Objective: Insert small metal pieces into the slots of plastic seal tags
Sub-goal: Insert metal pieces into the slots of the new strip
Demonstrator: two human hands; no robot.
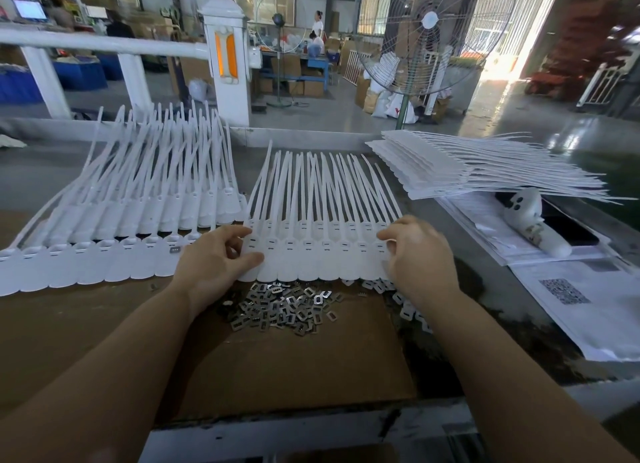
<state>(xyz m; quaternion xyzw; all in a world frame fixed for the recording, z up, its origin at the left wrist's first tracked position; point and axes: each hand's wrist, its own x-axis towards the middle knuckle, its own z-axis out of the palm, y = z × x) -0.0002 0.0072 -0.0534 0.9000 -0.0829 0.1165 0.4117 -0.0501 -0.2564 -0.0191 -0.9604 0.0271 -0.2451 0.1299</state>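
Both hands, the left hand (pixel 216 254) and the right hand (pixel 415 251), pinched the ends of a seal tag strip (pixel 318 254) on the cardboard-covered table (pixel 294 358) at the frame centre; metal pieces (pixel 284 306) lay just below, and a fan (pixel 429 36) stood in the workshop at upper right.

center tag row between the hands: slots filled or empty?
Empty, apparently: the slots in the center tag row show as dark slits, no metal. Metal pieces lie loose in front.

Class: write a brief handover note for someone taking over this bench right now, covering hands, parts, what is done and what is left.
Left hand pinches the left edge of the middle row of seal tags; right hand grips its right edge.
Metal pieces lie piled just below that row.
One piece shows in the left row.
A stack of tags waits far right.
Left: the middle row's slots look empty.
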